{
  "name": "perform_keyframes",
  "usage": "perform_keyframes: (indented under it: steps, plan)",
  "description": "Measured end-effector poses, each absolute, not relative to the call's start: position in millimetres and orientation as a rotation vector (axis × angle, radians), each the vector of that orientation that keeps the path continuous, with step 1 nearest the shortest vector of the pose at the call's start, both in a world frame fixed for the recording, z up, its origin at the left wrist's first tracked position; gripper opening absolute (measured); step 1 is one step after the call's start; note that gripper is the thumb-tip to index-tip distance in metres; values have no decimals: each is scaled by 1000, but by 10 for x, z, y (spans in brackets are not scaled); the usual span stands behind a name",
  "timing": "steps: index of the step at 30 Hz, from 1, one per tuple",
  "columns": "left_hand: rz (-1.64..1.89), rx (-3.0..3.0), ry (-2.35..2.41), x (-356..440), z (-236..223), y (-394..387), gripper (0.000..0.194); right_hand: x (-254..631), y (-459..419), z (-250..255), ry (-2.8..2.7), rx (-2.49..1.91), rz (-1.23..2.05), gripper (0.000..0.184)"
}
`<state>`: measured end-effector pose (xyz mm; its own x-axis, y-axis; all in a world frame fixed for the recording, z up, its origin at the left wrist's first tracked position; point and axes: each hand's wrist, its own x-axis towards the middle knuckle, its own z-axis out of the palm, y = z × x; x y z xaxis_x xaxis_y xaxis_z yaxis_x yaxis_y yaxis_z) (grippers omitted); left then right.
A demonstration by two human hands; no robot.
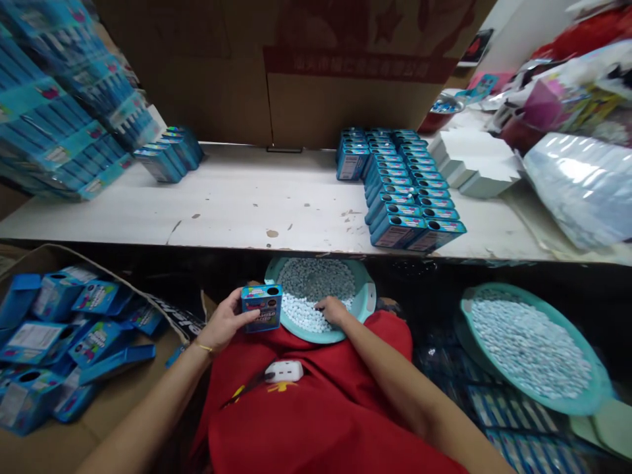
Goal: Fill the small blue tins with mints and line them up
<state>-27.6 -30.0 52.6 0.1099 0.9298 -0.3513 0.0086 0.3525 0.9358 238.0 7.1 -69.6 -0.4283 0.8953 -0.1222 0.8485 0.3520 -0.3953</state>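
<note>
While the left hand [221,324] grips a small blue box [263,316] upright beside a turquoise plastic basin [369,297], its printed broad face toward the wearer and its dark round opening on top, the right hand [336,312] dips into the basin's pale, pebble-like pieces [307,315]. The box's long axis runs roughly up and down. The left fingers close around its side, thumb across the front; the right fingertips touch the pieces, partly hidden, their spread unclear. Red cloth [306,415] lies below.
</note>
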Motion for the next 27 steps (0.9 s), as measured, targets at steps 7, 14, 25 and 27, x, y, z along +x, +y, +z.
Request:
perform_keyframes:
  steps: [7, 14, 25, 27]
  plan:
    - [913, 1291, 1390, -181, 191, -89, 51, 2613, 249, -386, -2042, -1728, 1402, 37]
    - [934, 1576, 1495, -7, -83, 58, 43, 2783, 404, 366, -1824, -1706, 1518, 39]
    - [952, 1906, 1459, 161, -15, -33, 37, 2091, 493, 1150, -2843, -1903, 496, 30]
    - [957, 1944, 1469, 180, -14, -60, 38, 1973, 506, 1183, -2896, -1862, 425, 30]
